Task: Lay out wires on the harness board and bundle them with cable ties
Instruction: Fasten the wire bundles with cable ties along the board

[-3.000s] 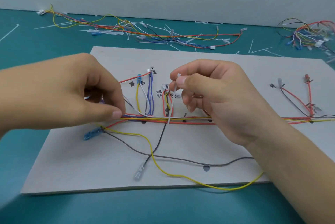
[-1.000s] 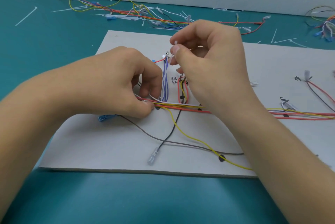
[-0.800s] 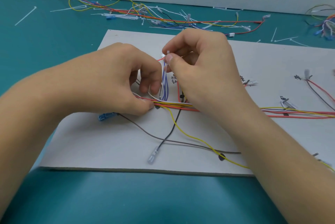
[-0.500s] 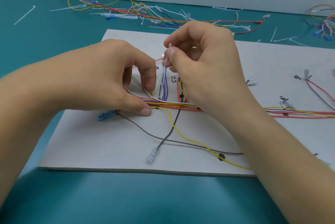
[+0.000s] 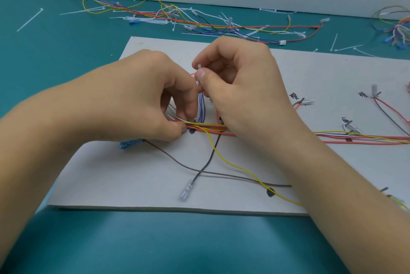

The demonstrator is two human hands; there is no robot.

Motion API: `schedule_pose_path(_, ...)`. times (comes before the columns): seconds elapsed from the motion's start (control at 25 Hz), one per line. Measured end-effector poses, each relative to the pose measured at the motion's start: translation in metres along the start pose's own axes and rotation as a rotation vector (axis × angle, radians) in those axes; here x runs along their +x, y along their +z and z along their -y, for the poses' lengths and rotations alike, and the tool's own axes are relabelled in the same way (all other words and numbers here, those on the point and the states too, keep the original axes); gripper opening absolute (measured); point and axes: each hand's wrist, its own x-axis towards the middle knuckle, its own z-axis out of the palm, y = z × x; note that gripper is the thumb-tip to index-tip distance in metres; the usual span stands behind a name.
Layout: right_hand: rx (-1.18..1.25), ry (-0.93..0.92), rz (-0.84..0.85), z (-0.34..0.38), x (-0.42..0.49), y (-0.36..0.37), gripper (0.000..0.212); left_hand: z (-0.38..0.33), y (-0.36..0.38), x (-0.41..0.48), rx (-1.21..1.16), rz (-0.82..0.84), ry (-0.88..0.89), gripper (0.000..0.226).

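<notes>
A grey harness board (image 5: 137, 176) lies on the teal table. Across its middle runs a bundle of red, yellow and white wires (image 5: 213, 128). My left hand (image 5: 137, 100) pinches this bundle at its left end, thumb and fingers curled around the wires. Just to the right, my right hand (image 5: 241, 87) pinches a white cable tie (image 5: 199, 68) upright between thumb and forefinger above the bundle. Blue wires (image 5: 202, 111) rise between the two hands. A yellow wire (image 5: 233, 164), a brown wire (image 5: 177, 161) and a black wire with a clear terminal (image 5: 186, 192) trail toward the board's front edge.
A blue connector (image 5: 129, 143) sits under my left wrist. Loose wires (image 5: 199, 23) and spare cable ties (image 5: 30, 19) are scattered along the back of the table. Another wire pile (image 5: 397, 29) lies at the far right. Branch wires with terminals (image 5: 377, 100) rest on the board's right side.
My right hand lifted the cable tie and drew closer to my left hand. My left fingers shifted along the bundle, keeping their pinch near its left end.
</notes>
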Motion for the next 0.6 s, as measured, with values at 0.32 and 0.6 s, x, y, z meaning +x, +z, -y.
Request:
schedule_pose_path(0.32,-0.117,-0.030,0.021,0.0063,-0.0051,-0.0027,0.015,0.0034,0.0015,0.0014,-0.027,-0.036,0.025,0.020)
schedule_pose_path(0.6,-0.169,-0.013,0.066,0.0083,-0.0080,-0.0027,0.015,-0.0037,-0.0034,0.0000,0.033,-0.026,0.019,0.017)
